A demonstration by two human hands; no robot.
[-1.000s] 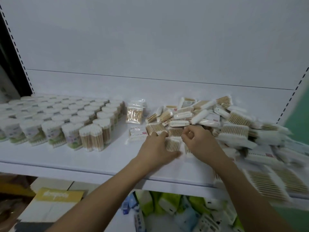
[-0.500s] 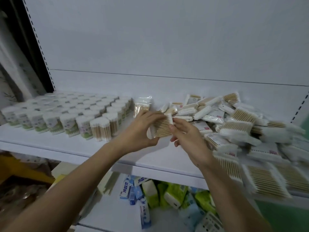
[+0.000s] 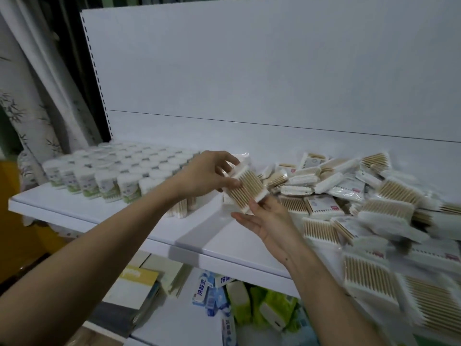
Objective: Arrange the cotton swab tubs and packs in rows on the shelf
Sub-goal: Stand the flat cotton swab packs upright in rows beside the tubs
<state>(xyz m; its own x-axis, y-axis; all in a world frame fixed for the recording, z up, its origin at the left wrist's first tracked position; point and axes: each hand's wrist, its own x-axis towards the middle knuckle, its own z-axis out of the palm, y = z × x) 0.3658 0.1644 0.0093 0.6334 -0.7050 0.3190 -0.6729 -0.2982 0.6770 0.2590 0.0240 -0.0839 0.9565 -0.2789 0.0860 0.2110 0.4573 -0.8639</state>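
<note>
Now | left hand (image 3: 204, 174) grips swab pack (image 3: 245, 189) | right hand (image 3: 268, 221) open beneath, seemingly touching

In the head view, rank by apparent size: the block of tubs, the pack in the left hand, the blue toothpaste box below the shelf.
1. Block of tubs, by far the largest.
2. and 3. Pack held by the left hand and toothpaste box: they look alike, and the pack is nearer the camera, so unranked.

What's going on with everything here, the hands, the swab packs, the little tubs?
Left hand: grips the held pack.
Right hand: open, fingertips touching the held pack's lower edge.
Held pack: lifted above the shelf, tilted.
Tubs: upright, in rows at left.
Loose packs: jumbled heap at right.
</note>
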